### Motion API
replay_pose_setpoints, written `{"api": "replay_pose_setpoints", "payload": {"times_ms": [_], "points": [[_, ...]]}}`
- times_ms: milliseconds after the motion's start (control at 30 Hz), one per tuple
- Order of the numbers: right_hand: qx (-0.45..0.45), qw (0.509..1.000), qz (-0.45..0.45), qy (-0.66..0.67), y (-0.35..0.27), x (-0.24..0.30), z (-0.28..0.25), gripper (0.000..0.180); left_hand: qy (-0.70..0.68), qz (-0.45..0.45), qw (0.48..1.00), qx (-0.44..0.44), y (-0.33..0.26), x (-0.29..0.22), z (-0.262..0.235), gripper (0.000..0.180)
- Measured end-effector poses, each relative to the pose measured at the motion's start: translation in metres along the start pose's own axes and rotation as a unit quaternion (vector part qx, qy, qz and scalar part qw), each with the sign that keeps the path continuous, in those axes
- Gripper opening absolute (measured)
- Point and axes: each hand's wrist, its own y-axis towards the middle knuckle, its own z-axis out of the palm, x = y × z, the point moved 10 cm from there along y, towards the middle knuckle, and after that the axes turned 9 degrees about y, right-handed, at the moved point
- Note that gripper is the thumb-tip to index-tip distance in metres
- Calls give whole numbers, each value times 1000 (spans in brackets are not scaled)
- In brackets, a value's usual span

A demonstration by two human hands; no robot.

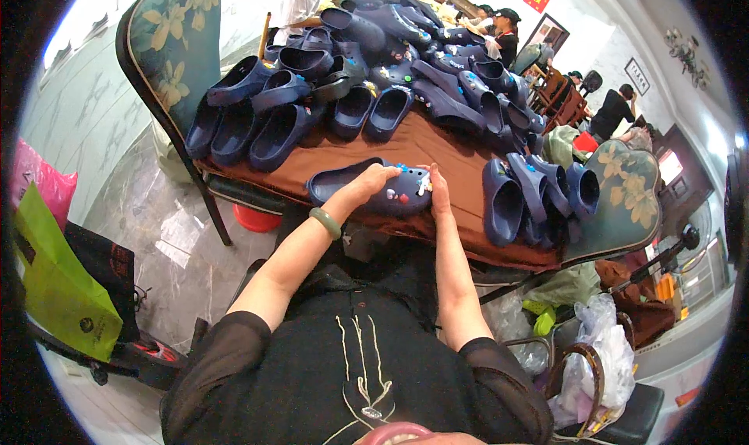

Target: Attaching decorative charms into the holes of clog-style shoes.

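A navy blue clog with small colourful charms on its toe lies sideways at the near edge of the table, toe to the right. My left hand, with a green bangle at the wrist, grips the clog across its upper, fingers by a blue charm. Around the toe end my right hand is closed, its thumb side against the charms. The undersides of both grips are hidden. Beyond my hands rises a big heap of similar navy clogs. Several more clogs stand in a row to my right.
The table has a brown cloth. Flowered chairs stand at the left and right. A red basin sits under the table. Bags hang at far left; a basket with plastic bags is at lower right. Other people are farther back.
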Motion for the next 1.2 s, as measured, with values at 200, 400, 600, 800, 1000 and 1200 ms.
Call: {"api": "replay_pose_setpoints", "payload": {"times_ms": [200,400,600,800,1000,1200], "points": [[1,1000,-8,-7,3,-4,-2,52,-12,-3,1000,2,10,17,0,39],[-13,999,1,30,3,-6,-4,47,-15,31,999,-20,4,5,-2,36],[-18,1000,-8,15,0,-2,-8,45,68,22,997,-27,-4,-6,-6,39],[-3,1000,3,8,1,0,-1,44,37,7,999,-26,5,7,-8,39],[-7,1000,15,24,0,0,0,44,20,-14,999,-21,6,13,-5,38],[1,1000,7,24,5,-4,-4,46,19,-12,999,-24,8,14,-6,40]]}}
